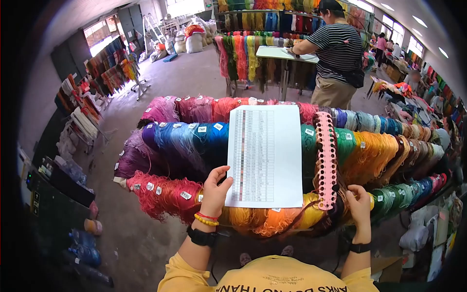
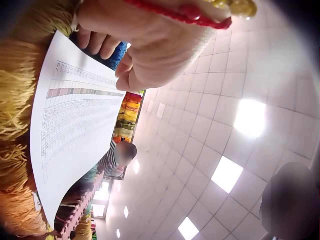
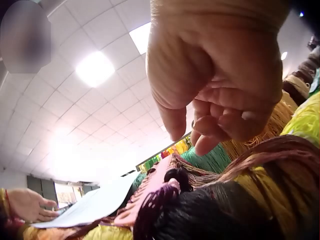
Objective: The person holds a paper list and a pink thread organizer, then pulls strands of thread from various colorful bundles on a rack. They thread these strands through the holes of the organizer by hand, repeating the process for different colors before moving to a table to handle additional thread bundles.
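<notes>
A white printed sheet (image 1: 265, 155), with a table and a narrow column of colour swatches, lies over the hanging yarn skeins. My left hand (image 1: 214, 190) pinches its left edge between thumb and fingers, plain in the left wrist view (image 2: 145, 50). Just right of the sheet lies a long pink thread card (image 1: 326, 160), holes along both sides with dark thread tufts through them. Beside its lower end hovers my right hand (image 1: 359, 207), fingers loosely bent and holding nothing in the right wrist view (image 3: 215, 85). Brown and black strands (image 3: 200, 210) hang below that hand.
Racks of coloured skeins with white number tags (image 1: 185, 141) stretch before me in rows. Behind them a person in a striped shirt (image 1: 338, 48) stands at a small white table (image 1: 287, 53). Water bottles (image 1: 85, 246) stand on the floor at left; bags and boxes (image 1: 418, 233) at right.
</notes>
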Available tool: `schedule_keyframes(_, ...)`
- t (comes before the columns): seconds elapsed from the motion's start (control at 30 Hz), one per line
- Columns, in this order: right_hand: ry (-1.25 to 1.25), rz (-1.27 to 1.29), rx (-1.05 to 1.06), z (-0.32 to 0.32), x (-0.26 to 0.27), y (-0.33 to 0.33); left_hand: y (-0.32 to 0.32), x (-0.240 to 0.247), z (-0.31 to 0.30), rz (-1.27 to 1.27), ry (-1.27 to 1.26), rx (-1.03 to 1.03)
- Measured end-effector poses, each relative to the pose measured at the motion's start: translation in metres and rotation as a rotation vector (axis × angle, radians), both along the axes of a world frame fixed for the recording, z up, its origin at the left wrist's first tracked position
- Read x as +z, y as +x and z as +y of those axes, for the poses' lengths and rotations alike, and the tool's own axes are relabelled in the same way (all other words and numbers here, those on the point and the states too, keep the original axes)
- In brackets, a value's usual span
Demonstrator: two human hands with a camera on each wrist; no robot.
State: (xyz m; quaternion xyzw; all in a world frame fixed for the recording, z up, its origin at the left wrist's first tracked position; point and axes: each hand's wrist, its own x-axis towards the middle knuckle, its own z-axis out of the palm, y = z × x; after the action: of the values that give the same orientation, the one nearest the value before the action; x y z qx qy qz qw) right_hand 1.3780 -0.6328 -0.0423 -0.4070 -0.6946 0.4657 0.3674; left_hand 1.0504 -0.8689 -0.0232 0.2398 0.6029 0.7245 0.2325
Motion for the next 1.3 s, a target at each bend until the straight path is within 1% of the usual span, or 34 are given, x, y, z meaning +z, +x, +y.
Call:
schedule_keyframes(0.03,-0.128,0.081,-0.016,-0.010,0.020,-0.003,-0.001,0.001,0.001,-0.010,0.010,0.000)
schedule_keyframes(0.1,-0.173,0.081,-0.047,-0.012,0.032,0.002,-0.003,-0.002,0.003,-0.009,0.004,0.014)
schedule_keyframes(0.13,-0.145,0.060,-0.041,-0.008,0.031,0.007,-0.003,-0.002,0.004,-0.013,0.007,0.021)
schedule_keyframes(0.23,-0.200,0.118,-0.041,-0.003,0.036,0.013,-0.001,0.001,0.006,-0.023,0.016,0.013)
schedule_keyframes(0.4,-0.203,0.137,-0.035,0.004,0.038,0.014,0.001,0.002,0.006,-0.014,0.020,0.008)
schedule_keyframes(0.5,-0.206,0.129,-0.006,0.009,0.037,0.013,0.003,0.004,0.005,-0.056,0.023,0.008)
schedule_keyframes(0.6,-0.196,0.093,0.024,0.011,0.038,0.011,0.006,0.007,0.003,-0.062,0.032,0.036)
schedule_keyframes(0.77,-0.180,0.063,0.070,0.021,0.034,0.013,0.008,0.009,-0.002,-0.058,0.041,0.149)
schedule_keyframes(0.87,-0.178,0.056,0.079,0.027,0.038,0.017,0.017,0.021,-0.005,-0.048,0.070,0.220)
schedule_keyframes(1.0,-0.177,0.047,0.104,0.043,0.037,0.033,0.040,0.043,0.003,-0.038,0.140,0.201)
schedule_keyframes(1.1,-0.193,0.032,0.119,0.055,0.040,0.050,0.058,0.048,0.016,-0.088,0.179,0.130)
schedule_keyframes(1.13,-0.200,0.021,0.108,0.059,0.041,0.053,0.066,0.049,0.022,-0.066,0.157,0.134)
schedule_keyframes(1.17,-0.199,0.000,0.071,0.064,0.041,0.064,0.073,0.051,0.030,-0.053,0.189,0.083)
schedule_keyframes(1.2,-0.118,-0.025,0.085,0.071,0.037,0.076,0.078,0.046,0.038,-0.068,0.208,0.063)
schedule_keyframes(1.23,-0.036,-0.057,0.093,0.080,0.032,0.088,0.092,0.054,0.047,-0.049,0.189,0.055)
schedule_keyframes(1.27,-0.040,-0.054,0.064,0.085,0.032,0.098,0.099,0.055,0.055,-0.076,0.210,0.010)
schedule_keyframes(1.3,-0.046,-0.041,0.043,0.090,0.035,0.106,0.107,0.053,0.062,-0.162,0.240,0.007)
